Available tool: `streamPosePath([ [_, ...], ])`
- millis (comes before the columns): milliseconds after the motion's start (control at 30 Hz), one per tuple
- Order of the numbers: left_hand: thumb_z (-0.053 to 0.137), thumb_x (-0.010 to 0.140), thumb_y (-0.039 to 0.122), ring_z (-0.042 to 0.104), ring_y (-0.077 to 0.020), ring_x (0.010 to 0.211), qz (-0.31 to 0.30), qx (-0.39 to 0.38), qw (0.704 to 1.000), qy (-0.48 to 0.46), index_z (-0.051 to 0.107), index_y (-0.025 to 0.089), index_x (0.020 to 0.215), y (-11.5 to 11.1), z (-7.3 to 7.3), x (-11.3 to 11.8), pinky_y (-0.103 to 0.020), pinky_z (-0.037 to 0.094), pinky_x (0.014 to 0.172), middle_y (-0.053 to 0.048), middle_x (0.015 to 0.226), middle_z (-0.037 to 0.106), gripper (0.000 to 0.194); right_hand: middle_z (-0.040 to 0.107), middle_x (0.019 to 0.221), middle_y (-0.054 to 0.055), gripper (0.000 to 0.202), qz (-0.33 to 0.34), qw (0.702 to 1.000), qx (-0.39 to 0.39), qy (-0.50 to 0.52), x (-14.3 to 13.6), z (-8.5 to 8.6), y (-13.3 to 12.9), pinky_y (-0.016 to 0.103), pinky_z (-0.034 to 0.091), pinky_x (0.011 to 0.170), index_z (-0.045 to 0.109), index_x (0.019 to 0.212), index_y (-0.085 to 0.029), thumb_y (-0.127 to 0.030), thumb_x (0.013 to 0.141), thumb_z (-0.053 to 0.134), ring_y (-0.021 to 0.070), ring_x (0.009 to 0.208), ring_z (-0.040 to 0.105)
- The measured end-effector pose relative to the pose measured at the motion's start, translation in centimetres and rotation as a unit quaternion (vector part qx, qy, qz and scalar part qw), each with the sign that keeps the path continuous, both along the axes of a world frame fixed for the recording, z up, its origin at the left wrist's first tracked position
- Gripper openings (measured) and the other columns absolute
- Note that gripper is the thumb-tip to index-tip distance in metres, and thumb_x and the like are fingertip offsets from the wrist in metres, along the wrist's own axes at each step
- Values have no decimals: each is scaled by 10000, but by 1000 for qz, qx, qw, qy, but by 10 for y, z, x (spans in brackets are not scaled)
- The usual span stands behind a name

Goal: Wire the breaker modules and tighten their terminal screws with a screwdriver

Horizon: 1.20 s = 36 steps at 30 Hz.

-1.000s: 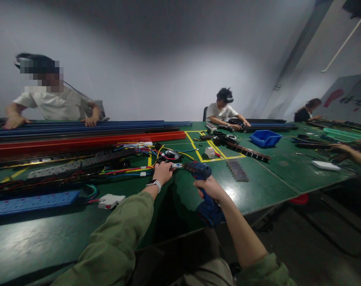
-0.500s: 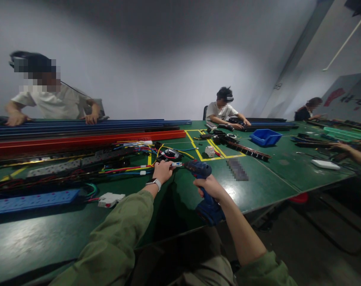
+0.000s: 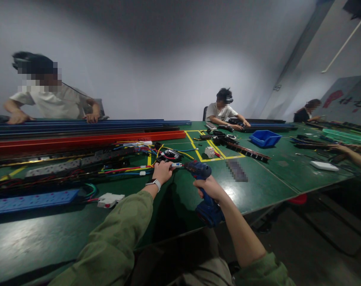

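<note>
My right hand (image 3: 210, 188) is wrapped round the grip of a blue cordless drill (image 3: 202, 170), which points left. At the drill's tip is a small white and blue part (image 3: 176, 165), pinched in the fingers of my left hand (image 3: 162, 171); it looks like a terminal or breaker block, too small to name surely. Red, yellow and blue wires (image 3: 126, 171) run in from the left toward my left hand. Just behind that hand lies a black component (image 3: 171, 154) among more wires. The contact between drill bit and part is too small to make out.
On the green table (image 3: 257, 182) lie a red channel (image 3: 87, 141), a blue socket strip (image 3: 34, 201), a white breaker (image 3: 110, 200), another white breaker (image 3: 210, 151), a blurred-out dark slab (image 3: 236, 171) and a blue bin (image 3: 265, 138). Several co-workers sit around it.
My hands, the drill and the small part keep nearly the same place. The view has shifted very slightly, and the co-worker's hand at the far right has moved a little.
</note>
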<state>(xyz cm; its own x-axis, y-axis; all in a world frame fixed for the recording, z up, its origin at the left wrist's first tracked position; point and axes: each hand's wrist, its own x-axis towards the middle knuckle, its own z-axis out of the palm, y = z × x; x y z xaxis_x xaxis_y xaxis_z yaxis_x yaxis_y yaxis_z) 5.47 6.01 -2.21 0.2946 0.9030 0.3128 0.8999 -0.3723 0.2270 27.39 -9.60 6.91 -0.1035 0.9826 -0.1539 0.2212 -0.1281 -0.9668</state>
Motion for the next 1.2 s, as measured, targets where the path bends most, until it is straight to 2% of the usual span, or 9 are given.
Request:
streamPosePath([
  [267,510,931,363,536,-300,1071,-3,12,1000,-9,671,287,1160,1,-3,-1,-447,299,924,-86,1053,714,290,505,408,-48,89,2,1000,9,6,0,-2,2,228,361,393,540,728,-193,-236,744,616,120,357,463],
  [433,505,933,361,536,-297,1082,-1,-1,1000,-5,670,285,1162,0,0,0,-449,299,936,-88,1063,713,292,507,413,-56,92,6,1000,15,12,2,-5,3,225,362,397,544,760,-192,-233,737,622,120,358,473],
  [733,494,942,366,530,-300,1099,2,-17,1000,-7,665,287,1178,-4,6,1,-449,296,950,-95,1074,710,302,513,415,-33,134,3,1000,4,5,1,-3,1,231,366,408,522,672,-191,-248,746,618,116,372,467],
  [1200,498,935,336,527,-298,1125,8,-20,1000,3,659,280,1192,-7,9,1,-454,295,963,-102,1106,706,308,499,403,-55,108,5,1000,18,7,0,-1,1,226,361,411,535,727,-190,-247,729,627,115,361,466],
])
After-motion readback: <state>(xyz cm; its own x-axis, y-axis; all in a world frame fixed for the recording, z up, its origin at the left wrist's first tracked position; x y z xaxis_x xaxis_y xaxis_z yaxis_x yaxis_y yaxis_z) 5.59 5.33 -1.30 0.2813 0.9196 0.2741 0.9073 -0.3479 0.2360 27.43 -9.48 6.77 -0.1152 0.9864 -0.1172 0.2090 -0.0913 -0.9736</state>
